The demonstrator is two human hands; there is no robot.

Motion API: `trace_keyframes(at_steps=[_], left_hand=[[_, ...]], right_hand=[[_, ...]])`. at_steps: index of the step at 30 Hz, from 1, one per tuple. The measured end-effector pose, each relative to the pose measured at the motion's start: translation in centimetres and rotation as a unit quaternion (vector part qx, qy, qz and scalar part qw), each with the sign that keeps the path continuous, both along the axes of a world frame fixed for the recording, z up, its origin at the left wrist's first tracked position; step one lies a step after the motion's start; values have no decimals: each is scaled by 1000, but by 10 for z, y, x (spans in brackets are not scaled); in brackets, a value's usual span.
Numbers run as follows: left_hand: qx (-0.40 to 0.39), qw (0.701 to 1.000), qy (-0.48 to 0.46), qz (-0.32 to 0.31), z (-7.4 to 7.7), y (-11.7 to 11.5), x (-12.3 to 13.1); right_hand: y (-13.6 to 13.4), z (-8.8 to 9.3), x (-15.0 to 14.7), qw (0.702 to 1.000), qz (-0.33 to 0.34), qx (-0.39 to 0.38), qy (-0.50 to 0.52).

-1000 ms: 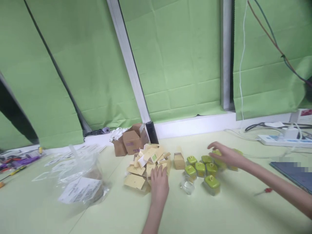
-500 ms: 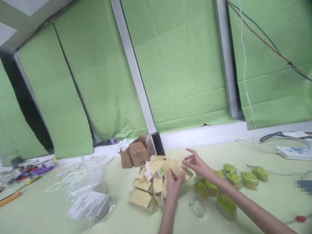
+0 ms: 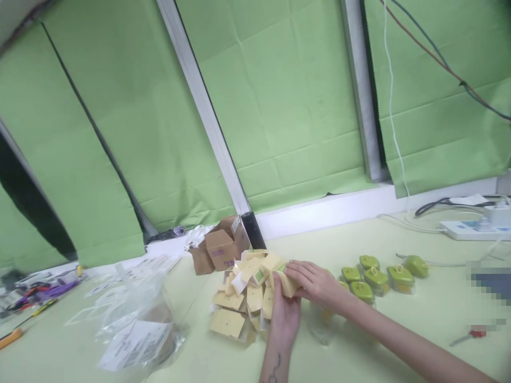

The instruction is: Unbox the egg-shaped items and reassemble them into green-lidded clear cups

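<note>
Grip: left hand (image 3: 286, 315) and right hand (image 3: 318, 287) closed together on one carton (image 3: 289, 286)
Held carton: between both hands; pale yellow, boxy, green patch on top, partly covered
Carton pile (image 3: 255, 298): left of the grip, overlapping, uncountable
Green-lidded containers (image 3: 376, 279): at least six, right of the grip
Clear container (image 3: 320, 332): one, blurred, nearer than the grip
Cardboard box (image 3: 221, 247): one, beyond, leftward

The pale yellow card box (image 3: 290, 287) is held tilted in the frame's lower middle, just right of centre, partly covered. A green patch shows at its upper end, too blurred to tell whether print or contents.
</note>
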State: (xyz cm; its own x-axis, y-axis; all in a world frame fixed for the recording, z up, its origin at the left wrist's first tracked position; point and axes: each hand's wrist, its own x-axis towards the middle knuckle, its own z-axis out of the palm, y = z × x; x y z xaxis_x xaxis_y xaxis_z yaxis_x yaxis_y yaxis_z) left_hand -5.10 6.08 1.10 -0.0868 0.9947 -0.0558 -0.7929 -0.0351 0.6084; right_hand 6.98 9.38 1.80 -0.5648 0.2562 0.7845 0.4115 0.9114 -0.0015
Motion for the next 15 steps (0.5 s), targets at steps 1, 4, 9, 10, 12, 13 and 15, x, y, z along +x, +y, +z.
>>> trace_keyframes(at_steps=[1, 4, 9, 10, 12, 13, 15], left_hand=[[1, 1000, 3, -5, 3, 2, 2], [9, 1000, 13, -26, 14, 9, 10], [-9, 997, 46, -60, 28, 23, 17], [-18, 996, 54, -62, 31, 27, 17], [-33, 995, 70, -62, 36, 35, 19], [-38, 994, 78, -63, 38, 39, 20], [-41, 992, 94, -67, 44, 46, 24]], right_hand=[[2, 0, 1, 1000, -9, 6, 4], [8, 5, 8, 999, -37, 15, 15], [19, 17, 29, 997, -68, 6, 23], [21, 18, 33, 997, -74, 2, 27], [25, 20, 39, 995, -90, -11, 40], [28, 20, 42, 994, -97, -19, 47], [32, 21, 45, 992, -107, -35, 58]])
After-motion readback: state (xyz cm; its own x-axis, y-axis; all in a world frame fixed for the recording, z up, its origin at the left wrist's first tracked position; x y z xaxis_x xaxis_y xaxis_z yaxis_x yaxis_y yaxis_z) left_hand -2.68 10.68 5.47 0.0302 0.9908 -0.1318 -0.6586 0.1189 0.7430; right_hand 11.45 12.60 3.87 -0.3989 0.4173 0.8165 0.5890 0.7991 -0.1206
